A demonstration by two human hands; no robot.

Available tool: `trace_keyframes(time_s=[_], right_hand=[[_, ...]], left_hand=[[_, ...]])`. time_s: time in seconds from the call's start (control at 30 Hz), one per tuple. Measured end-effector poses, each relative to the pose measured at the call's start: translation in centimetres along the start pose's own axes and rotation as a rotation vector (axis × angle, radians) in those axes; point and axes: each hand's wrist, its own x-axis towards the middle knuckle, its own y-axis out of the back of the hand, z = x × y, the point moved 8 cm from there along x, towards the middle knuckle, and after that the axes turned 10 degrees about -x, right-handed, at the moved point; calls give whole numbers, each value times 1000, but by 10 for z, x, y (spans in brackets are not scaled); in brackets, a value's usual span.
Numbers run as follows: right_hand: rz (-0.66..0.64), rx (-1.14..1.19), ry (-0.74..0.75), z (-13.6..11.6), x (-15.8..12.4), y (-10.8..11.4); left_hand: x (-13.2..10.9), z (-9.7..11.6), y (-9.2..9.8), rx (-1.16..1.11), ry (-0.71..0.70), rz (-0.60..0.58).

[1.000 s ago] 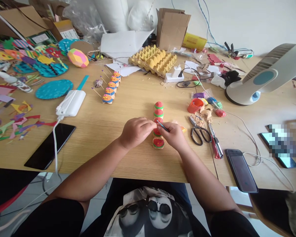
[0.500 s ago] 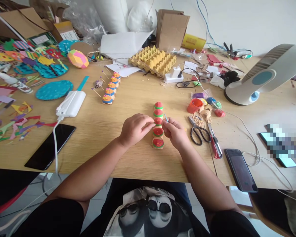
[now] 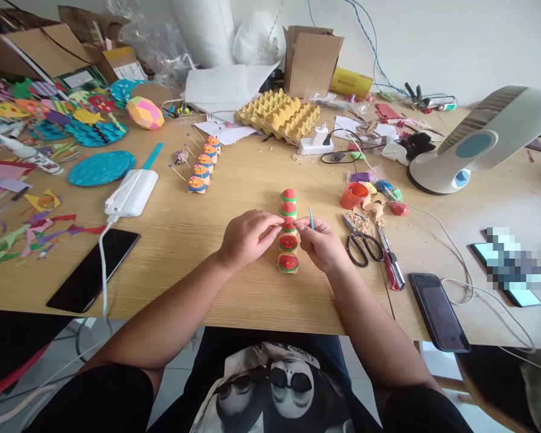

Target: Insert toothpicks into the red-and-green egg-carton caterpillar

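Observation:
A strip of egg carton (image 3: 288,242) with several bumps, painted red on top with green edges and light sides, stands on the table before me. Small faces show on the two nearest bumps. My left hand (image 3: 252,237) reaches the middle bump from the left, thumb and fingertips pinched together; anything between them is too small to make out. From the right, my right hand (image 3: 321,245) brings its thumb and index tip to the same bump. A thin light-blue stick (image 3: 311,218) rises from its fingers, nearly upright.
A second painted carton strip (image 3: 201,171) with pins stands farther back left. Scissors (image 3: 364,240), a red-handled cutter (image 3: 392,261) and a red cup (image 3: 354,195) lie to the right. A phone (image 3: 438,311) and a white fan (image 3: 466,144) are farther right, a power bank (image 3: 133,192) left.
My right hand's fingertips have closed in on the middle bump, and the blue stick has swung rightward and more upright. My left hand has barely moved. The view has shifted slightly.

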Motion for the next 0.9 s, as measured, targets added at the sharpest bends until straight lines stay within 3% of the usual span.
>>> trace_keyframes(time_s=[0.77, 0.9], right_hand=[[51, 55, 11, 2, 3, 8], [161, 103, 61, -3, 4, 18]], left_hand=[[-4, -12, -12, -43, 120, -116], [-4, -14, -13, -41, 137, -123]])
